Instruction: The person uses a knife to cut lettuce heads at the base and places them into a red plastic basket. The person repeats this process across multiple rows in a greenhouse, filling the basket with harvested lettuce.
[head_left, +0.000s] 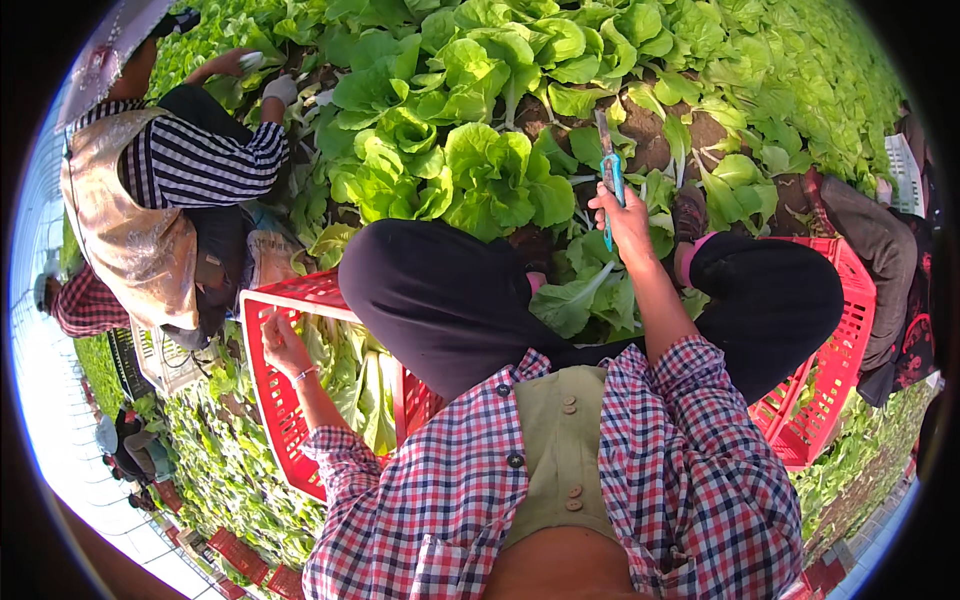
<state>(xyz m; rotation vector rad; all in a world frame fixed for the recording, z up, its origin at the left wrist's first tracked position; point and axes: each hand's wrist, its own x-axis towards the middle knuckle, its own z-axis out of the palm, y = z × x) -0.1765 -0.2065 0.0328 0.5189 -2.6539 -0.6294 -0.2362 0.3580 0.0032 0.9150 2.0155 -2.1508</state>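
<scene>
My right hand grips the blue handle of a knife, its narrow, dirt-stained blade pointing away from me over soil and loose leaves. At the left, my left hand is over the near opening of a red plastic crate, which lies beside my thigh with leafy greens inside. Nothing shows in that hand; its fingers are loosely curled. Uncut-looking heads of leafy greens stand in front of my knees. Between my legs lie loose leaves with white stalks.
Another red crate is at my right. On the left, a co-worker in a striped shirt crouches among the plants, with a white crate behind. Another person's leg is close on the right. Dense greens cover the far right.
</scene>
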